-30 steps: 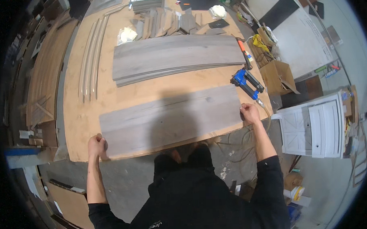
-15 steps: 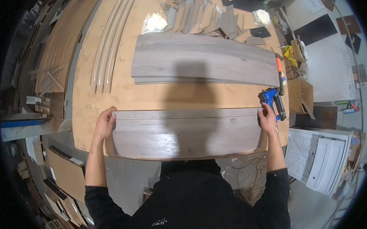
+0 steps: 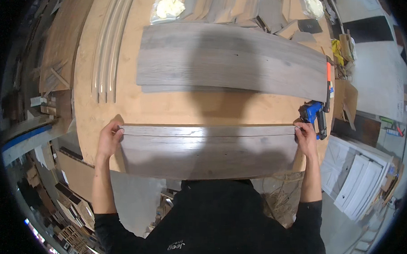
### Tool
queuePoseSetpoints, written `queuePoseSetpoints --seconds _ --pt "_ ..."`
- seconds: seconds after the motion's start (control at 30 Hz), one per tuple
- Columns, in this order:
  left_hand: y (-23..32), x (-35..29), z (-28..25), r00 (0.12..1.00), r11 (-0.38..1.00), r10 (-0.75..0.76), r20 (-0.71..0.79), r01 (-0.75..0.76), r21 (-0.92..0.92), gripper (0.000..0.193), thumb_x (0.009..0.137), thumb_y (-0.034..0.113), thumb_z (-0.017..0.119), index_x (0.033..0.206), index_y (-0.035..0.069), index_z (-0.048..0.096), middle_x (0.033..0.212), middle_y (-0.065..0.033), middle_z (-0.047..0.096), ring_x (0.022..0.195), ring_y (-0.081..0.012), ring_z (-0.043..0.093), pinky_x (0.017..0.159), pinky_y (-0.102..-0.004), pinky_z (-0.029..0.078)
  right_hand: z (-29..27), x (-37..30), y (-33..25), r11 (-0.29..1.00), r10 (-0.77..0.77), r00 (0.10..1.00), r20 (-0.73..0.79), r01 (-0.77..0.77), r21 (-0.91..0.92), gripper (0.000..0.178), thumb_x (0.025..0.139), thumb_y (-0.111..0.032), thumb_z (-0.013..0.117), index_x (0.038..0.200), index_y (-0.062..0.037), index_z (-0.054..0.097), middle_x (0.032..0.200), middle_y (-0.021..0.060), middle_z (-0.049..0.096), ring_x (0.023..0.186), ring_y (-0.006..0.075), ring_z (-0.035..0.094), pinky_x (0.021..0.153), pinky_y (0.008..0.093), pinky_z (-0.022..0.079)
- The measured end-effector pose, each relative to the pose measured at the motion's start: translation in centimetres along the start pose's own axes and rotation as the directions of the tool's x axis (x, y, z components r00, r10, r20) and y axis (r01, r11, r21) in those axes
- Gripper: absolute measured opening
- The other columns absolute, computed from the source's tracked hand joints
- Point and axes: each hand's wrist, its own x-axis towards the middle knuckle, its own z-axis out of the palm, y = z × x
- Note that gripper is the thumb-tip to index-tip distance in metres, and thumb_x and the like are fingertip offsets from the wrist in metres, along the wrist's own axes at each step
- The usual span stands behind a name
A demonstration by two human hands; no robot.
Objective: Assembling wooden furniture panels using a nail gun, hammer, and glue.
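Observation:
A wide grey wood-grain panel (image 3: 204, 158) lies along the table's near edge. Along its far edge runs a narrow grey wood-grain strip (image 3: 239, 129). My left hand (image 3: 109, 140) is closed in a pinch on the strip's left end, thumb on the near face. At the opposite end my right hand (image 3: 307, 139) pinches it the same way. A blue and black nail gun (image 3: 314, 117) lies just beyond my right hand. Farther back rests a stack of grey wood-grain boards (image 3: 165, 56), partly under my shadow.
Long thin strips (image 3: 103, 54) lie at the table's left. Cut board pieces (image 3: 239, 9) are heaped at the back between two plastic bags of pale material (image 3: 169, 7) (image 3: 313, 7). An orange-handled tool (image 3: 329, 72) is at the right edge. White cabinet doors (image 3: 355, 180) stand right of the table.
The view has shifted closer, so the table's far side sits higher in it. Both hands still grip the strip's ends, and the strip now looks slightly tilted against the panel.

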Motion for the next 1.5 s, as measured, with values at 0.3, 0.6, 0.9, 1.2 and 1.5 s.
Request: queuePoseSetpoints --seconds 0.3,0.6,0.9,1.2,1.5 --pt "0.7 -2.6 3.8 0.932 0.991 -0.075 -0.355 0.110 0.079 0.031 0.091 0.016 0.074 0.117 0.006 0.060 0.089 -0.0080 0.067 0.081 -0.0176 0.063 0.075 -0.0325 0.053 0.2 -1.1 2.4 0.984 -0.097 0.994 -0.052 0.088 -0.154 0.030 0.097 -0.012 0.064 0.126 -0.0047 0.067 0.107 0.0121 0.063 0.100 0.0216 0.062 0.089 0.0340 0.050" --pt "-4.3 -13.2 4.7 0.901 0.979 -0.200 -0.385 0.167 -0.116 0.018 0.094 0.017 0.070 0.103 0.004 0.063 0.088 -0.0052 0.068 0.084 -0.0162 0.064 0.080 -0.0323 0.052 2.0 -8.8 11.4 1.000 -0.021 0.980 -0.200 0.023 0.009 0.040 0.102 -0.018 0.058 0.130 0.0102 0.059 0.118 0.0181 0.069 0.113 0.0250 0.063 0.100 0.0369 0.047" --pt "-8.2 -18.2 5.0 0.923 0.975 0.163 -0.348 -0.204 -0.087 0.040 0.089 -0.002 0.064 0.129 0.005 0.061 0.105 -0.0102 0.064 0.089 -0.0198 0.062 0.086 -0.0331 0.052 1.8 -14.8 14.6 0.977 -0.025 0.995 -0.094 0.044 0.208 0.049 0.096 -0.011 0.066 0.141 0.0032 0.054 0.113 0.0065 0.062 0.097 0.0129 0.057 0.086 0.0292 0.049" --pt "-8.7 -18.5 5.3 0.859 0.904 0.386 -0.335 -0.281 0.322 0.048 0.085 0.006 0.072 0.132 0.007 0.060 0.120 -0.0156 0.064 0.105 -0.0366 0.062 0.093 -0.0431 0.051 1.9 -16.8 11.6 0.979 -0.205 0.979 -0.014 0.205 -0.014 0.059 0.083 0.003 0.066 0.141 0.0008 0.054 0.137 0.0166 0.057 0.124 0.0268 0.057 0.103 0.0375 0.048" --pt "-9.3 -17.2 5.7 0.860 0.888 0.411 -0.303 -0.302 0.348 0.044 0.086 0.008 0.071 0.128 0.007 0.061 0.120 -0.0171 0.066 0.114 -0.0377 0.061 0.096 -0.0450 0.051 2.6 -15.5 14.0 0.960 -0.281 0.946 -0.161 0.272 -0.072 0.052 0.081 0.006 0.065 0.132 0.0003 0.061 0.116 0.0104 0.065 0.100 0.0187 0.062 0.086 0.0315 0.052"
